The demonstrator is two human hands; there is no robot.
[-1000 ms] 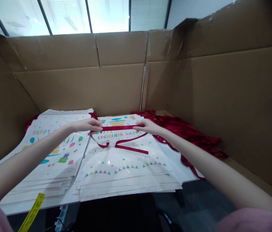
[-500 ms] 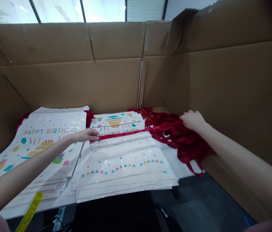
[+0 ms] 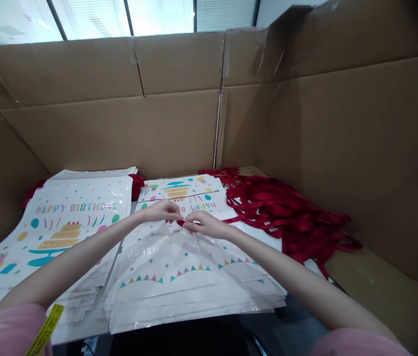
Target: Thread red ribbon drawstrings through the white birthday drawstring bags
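My left hand (image 3: 164, 211) and my right hand (image 3: 204, 225) meet over the upper edge of a white printed plastic bag (image 3: 149, 277), the top one of the middle stack. Their closed fingers pinch a red ribbon (image 3: 235, 219) at the bag's edge, where the plastic is bunched up into folds. The ribbon passes behind my right wrist towards a heap of red ribbons (image 3: 290, 217) on the right. Just beyond my hands, a thin dark wire (image 3: 153, 200) with a small loop at one end lies across the upside-down cake print. The fingertips are partly hidden.
On the left is another stack of bags (image 3: 78, 207) printed "HAPPY BIRTHDAY", with red ribbon bunches behind it. Tall cardboard walls (image 3: 179, 128) enclose the back and sides. A yellow label strip (image 3: 47, 329) hangs near my left sleeve, at the front.
My right hand has left the ribbon heap and moved left to meet my left hand, which has shifted right. The ribbon heap spreads further right, and the bag's upper part is now bunched.
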